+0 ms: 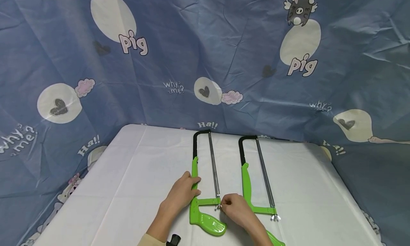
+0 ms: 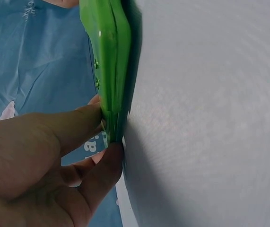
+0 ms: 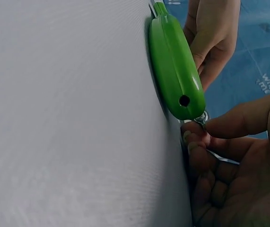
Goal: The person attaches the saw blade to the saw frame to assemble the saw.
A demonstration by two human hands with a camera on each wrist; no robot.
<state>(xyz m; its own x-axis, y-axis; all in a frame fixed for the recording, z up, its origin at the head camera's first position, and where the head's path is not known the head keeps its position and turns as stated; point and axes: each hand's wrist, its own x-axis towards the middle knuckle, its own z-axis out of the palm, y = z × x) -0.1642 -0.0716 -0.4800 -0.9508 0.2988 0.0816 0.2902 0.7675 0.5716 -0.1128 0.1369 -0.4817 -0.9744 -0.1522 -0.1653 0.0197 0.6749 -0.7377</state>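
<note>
Two hacksaws with green handles and black front frames lie side by side on the white table. My left hand (image 1: 182, 190) grips the green frame of the left hacksaw (image 1: 209, 223); in the left wrist view its thumb and fingers pinch the green frame (image 2: 108, 61) from both sides. At the near end of that saw's blade (image 1: 213, 164), my right hand (image 1: 235, 208) pinches the small metal wing nut (image 1: 218, 207). The right wrist view shows thumb and fingertip on the wing nut (image 3: 202, 119), just past the green handle (image 3: 175, 61).
The second hacksaw (image 1: 246, 182) lies right of the first, partly under my right forearm, with its own wing nut (image 1: 275, 217) in sight. A small black object (image 1: 174, 239) is at the near edge. Blue printed cloth (image 1: 179, 53) hangs behind the white tabletop (image 1: 137, 189).
</note>
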